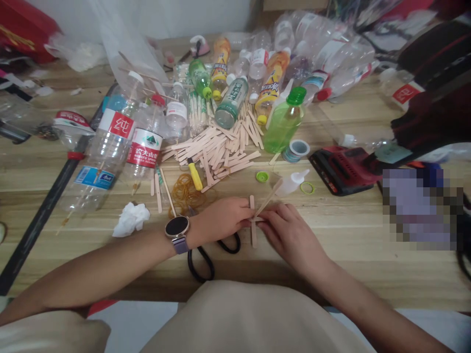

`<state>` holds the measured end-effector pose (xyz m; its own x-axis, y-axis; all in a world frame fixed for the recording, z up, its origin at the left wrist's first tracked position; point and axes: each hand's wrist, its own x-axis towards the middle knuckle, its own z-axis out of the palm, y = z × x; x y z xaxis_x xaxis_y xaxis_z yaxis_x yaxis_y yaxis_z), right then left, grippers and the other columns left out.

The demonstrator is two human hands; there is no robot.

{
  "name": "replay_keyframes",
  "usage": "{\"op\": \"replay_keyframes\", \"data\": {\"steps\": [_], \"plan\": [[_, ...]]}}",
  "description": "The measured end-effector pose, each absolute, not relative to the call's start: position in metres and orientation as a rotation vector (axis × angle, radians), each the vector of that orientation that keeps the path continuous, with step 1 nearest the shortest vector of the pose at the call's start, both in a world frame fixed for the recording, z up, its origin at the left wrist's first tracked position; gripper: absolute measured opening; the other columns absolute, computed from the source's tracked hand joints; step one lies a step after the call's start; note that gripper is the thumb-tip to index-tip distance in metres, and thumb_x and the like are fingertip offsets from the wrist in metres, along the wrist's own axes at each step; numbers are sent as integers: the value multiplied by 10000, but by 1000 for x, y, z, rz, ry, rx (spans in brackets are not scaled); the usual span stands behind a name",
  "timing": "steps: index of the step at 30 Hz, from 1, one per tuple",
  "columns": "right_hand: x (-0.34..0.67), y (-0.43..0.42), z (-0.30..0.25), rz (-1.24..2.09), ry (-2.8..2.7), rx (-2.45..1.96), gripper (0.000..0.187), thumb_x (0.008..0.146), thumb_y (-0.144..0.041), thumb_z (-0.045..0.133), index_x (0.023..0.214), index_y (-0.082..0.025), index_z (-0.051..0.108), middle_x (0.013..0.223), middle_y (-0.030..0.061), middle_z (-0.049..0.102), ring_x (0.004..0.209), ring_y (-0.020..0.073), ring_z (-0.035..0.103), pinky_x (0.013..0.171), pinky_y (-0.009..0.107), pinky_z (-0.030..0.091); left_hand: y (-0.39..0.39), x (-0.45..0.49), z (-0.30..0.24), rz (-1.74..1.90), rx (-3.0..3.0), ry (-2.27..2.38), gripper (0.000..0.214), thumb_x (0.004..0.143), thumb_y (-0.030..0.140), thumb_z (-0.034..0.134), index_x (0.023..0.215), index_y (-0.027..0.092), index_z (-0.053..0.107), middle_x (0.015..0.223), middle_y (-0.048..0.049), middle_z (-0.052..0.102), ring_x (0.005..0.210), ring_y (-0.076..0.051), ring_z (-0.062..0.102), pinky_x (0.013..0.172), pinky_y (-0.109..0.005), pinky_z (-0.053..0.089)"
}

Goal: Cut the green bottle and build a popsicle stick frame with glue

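My left hand (228, 215), below a wrist watch (177, 228), pinches wooden craft sticks where they cross. One craft stick (253, 235) runs front to back; another craft stick (268, 198) slants up to the right. From the other side, the fingers of my right hand (290, 230) close on the same joint. Fingertips partly hide how the sticks meet. Just beyond my right hand is a white squeeze bottle (292, 182). Under my left wrist lie scissors with black handles (201, 267), their blades mostly covered.
Behind my hands spreads a pile of craft sticks (217, 152), with rubber bands (184, 191) and a yellow-handled screwdriver (195, 175). Plastic bottles (110, 142) crowd the left and back. A green bottle (284, 125) and a red-black battery tool (344, 169) stand right. Crumpled tissue (131, 218) lies left.
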<state>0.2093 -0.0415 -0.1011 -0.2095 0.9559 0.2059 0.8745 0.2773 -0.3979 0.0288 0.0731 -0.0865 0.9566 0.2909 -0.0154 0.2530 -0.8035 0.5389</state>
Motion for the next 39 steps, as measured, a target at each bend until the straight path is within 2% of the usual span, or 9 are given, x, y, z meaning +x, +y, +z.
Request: {"op": "replay_keyframes", "data": {"steps": [5,12,17,22,27,31,35,39], "plan": [[195,-47,-96,189,-2126,-1811,290,918,-436,610,995,-157,614,942,132,577,885,310,500,745,455,480,73,28,-88,100,2541,367,203,935,188,585,1122,169,661,1071,-74,697,995,-208,657,866,-310,513],[189,-48,-98,215,-2080,-1820,114,913,-270,579,935,-159,580,918,125,547,878,300,482,746,453,476,74,29,-90,71,2578,350,137,940,211,587,1008,134,678,970,-77,694,917,-213,658,823,-312,515],[198,-46,-97,286,-2090,-1743,137,966,-277,523,957,-161,594,937,121,574,896,287,515,777,443,493,72,27,-89,55,2604,379,132,938,207,593,1026,151,673,989,-66,682,942,-208,646,843,-310,512],[215,-35,-97,403,-2162,-1618,219,989,-176,422,948,-184,637,941,104,631,887,252,575,775,392,514,60,25,-83,78,2626,569,136,931,196,596,1035,126,647,978,-80,667,915,-227,628,813,-348,519],[221,-22,-91,433,-2281,-1493,207,966,-156,461,1018,-177,660,1000,111,657,935,269,596,810,422,508,49,24,-82,89,2645,723,95,945,184,567,974,138,645,951,-67,654,913,-219,606,831,-356,506],[222,-15,-89,425,-2364,-1403,161,914,-123,545,996,-182,671,991,97,670,915,263,607,795,404,500,45,24,-83,67,2668,796,130,959,215,547,933,132,643,922,-75,638,900,-232,594,810,-361,503],[223,-11,-92,407,-2408,-1392,150,894,-141,614,1034,-157,666,1006,106,667,935,282,610,785,409,482,45,25,-83,32,2702,760,152,971,168,503,921,128,640,960,-83,638,922,-230,592,844,-359,494],[223,-12,-95,371,-2423,-1435,149,881,-186,663,1024,-145,676,927,103,661,839,285,604,724,407,452,44,26,-83,18,2715,732,172,968,127,477,909,125,639,953,-83,631,926,-232,587,845,-355,490]]}}
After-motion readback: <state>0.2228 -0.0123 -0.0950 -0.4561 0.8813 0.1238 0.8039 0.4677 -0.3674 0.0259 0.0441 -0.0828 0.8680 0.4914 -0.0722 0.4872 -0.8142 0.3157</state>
